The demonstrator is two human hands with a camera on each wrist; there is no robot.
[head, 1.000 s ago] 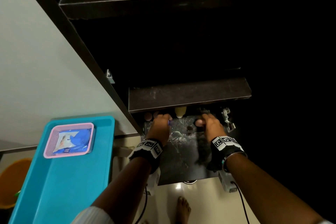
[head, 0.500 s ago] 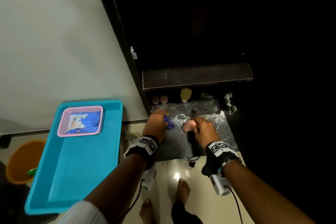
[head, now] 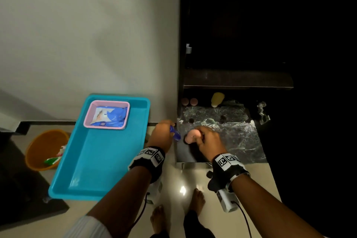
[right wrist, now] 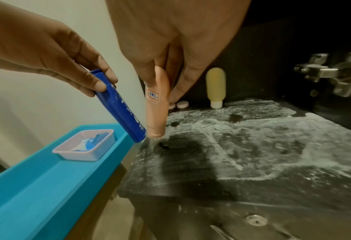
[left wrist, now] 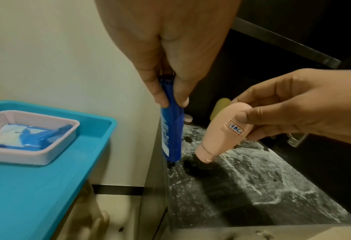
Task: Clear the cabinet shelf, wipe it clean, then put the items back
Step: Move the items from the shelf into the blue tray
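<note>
My left hand (head: 164, 133) pinches a blue tube (left wrist: 171, 129) by its top end, cap hanging down, over the shelf's left front corner. My right hand (head: 204, 137) grips a pink tube (left wrist: 221, 131) with a small white label, held just above the dusty black cabinet shelf (head: 241, 141). At the back of the shelf stand a yellow bottle (right wrist: 215, 87) and two small pink round items (head: 190, 101). White powdery smears cover the shelf (right wrist: 252, 142). The blue tube (right wrist: 121, 108) and the pink tube (right wrist: 157, 104) hang side by side in the right wrist view.
A turquoise tray (head: 92, 160) sits left of the cabinet, holding a pink basket (head: 106, 115) with a blue-and-white packet. An orange bucket (head: 42, 150) stands on the floor farther left. A metal hinge (head: 262, 113) sticks out at the shelf's right side. Another shelf (head: 237, 80) hangs above.
Both hands have drawn back from the rear of the shelf toward its front left, each lifting out a tube. The head view has swung left, showing more wall and tray.
</note>
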